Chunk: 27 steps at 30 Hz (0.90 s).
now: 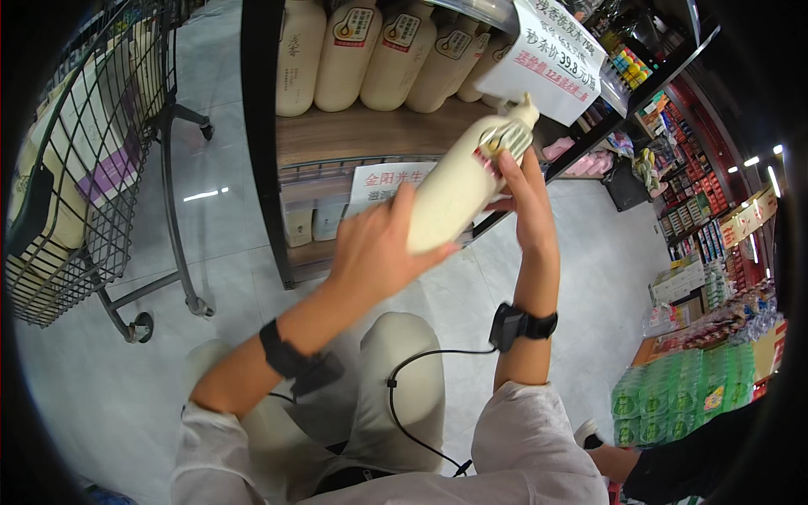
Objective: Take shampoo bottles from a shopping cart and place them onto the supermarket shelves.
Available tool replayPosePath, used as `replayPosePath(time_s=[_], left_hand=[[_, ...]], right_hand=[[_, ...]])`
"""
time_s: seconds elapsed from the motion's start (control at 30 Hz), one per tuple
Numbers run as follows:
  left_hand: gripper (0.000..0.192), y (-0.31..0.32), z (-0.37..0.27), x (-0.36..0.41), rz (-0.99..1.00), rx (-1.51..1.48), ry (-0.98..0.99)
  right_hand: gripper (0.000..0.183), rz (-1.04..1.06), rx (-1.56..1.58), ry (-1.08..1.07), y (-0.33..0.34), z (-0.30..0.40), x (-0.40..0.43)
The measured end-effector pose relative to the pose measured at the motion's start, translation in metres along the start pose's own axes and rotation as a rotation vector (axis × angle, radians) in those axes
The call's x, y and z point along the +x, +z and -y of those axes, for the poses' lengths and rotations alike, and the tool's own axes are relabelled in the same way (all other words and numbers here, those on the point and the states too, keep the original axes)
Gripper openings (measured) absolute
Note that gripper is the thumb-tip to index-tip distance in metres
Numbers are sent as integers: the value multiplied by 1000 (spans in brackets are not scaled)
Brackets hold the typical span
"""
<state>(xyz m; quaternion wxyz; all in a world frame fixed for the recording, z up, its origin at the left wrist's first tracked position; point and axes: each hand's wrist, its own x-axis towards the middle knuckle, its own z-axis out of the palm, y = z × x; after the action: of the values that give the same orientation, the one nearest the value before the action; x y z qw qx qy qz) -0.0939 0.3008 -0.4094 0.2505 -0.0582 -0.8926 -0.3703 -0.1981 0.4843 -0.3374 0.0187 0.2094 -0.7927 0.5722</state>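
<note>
A cream-coloured plastic pump bottle (451,189) lies tilted between my two hands, its pump end up and to the right. My left hand (375,243) holds its lower end, with the thumb under the base. My right hand (527,202) grips the upper part near the gold label, partly behind the bottle. Several similar cream bottles (394,63) stand in a row on the wooden shelf (353,136) beyond. A white handwritten price sign (555,57) hangs from the shelf edge above the pump. Both wrists wear black straps with small devices.
A wire shopping cart (82,164) with cartons and bottles stands at the left. A lower shelf holds small containers (298,226) behind another paper sign (385,183). Green-wrapped bottle packs (682,391) are stacked at the right, near another person's leg (615,461). A black cable loops over my knee.
</note>
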Motion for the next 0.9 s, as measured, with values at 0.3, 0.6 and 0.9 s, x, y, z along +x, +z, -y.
replayPosePath(time_s=[0.3, 0.6, 0.9], left_hand=[[83, 65, -26, 178, -59, 186, 63], [59, 149, 66, 261, -76, 142, 65], [54, 141, 56, 255, 259, 243, -33]], right_hand=[[75, -95, 48, 96, -73, -30, 159], [33, -117, 29, -123, -72, -105, 224], [22, -124, -210, -156, -75, -112, 245]])
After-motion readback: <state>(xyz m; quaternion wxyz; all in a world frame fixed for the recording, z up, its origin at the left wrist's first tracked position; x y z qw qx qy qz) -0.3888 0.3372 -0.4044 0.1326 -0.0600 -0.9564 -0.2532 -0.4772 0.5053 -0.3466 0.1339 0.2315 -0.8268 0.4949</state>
